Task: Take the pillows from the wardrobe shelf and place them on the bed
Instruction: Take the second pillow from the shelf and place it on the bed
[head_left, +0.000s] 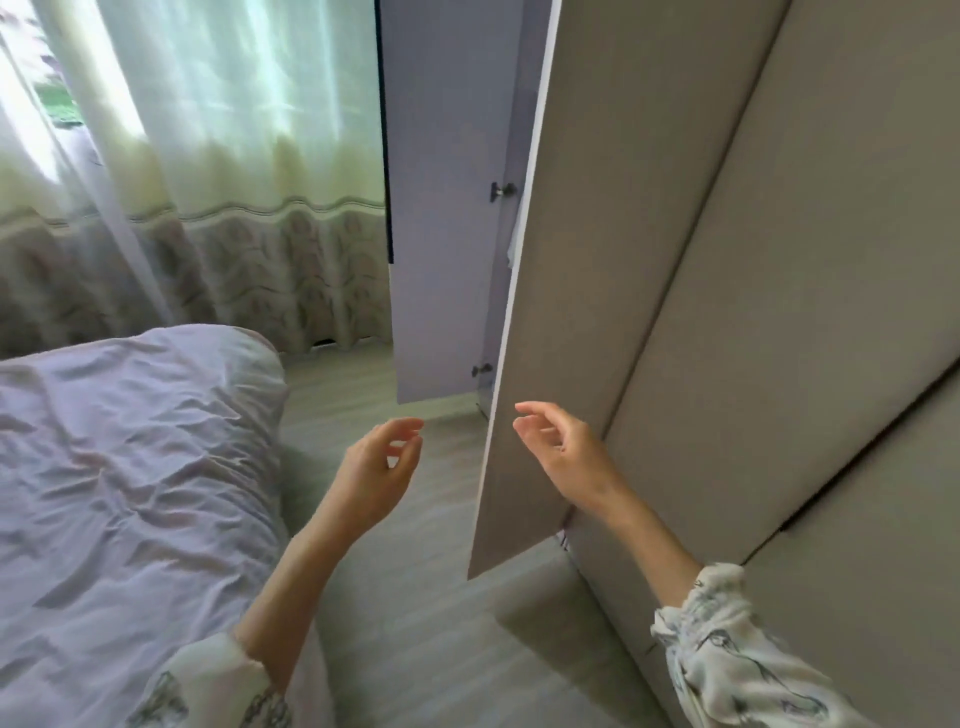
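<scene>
A bed (130, 467) with a crumpled pale lilac sheet fills the lower left. The wardrobe (779, 312) stands on the right, grey-beige, with one door (545, 312) swung partly open towards me. My left hand (379, 467) hovers over the floor between bed and wardrobe, fingers loosely curled and apart, holding nothing. Just in front of the open door's lower edge is my right hand (561, 447), also empty with fingers apart. The door hides the wardrobe's inside; no pillows or shelf are in view.
A second, lilac door (441, 234) stands open farther back, with hinges on its inner side. Sheer curtains (208, 182) cover a bright window behind the bed. A narrow strip of grey wood floor (415, 597) runs between bed and wardrobe.
</scene>
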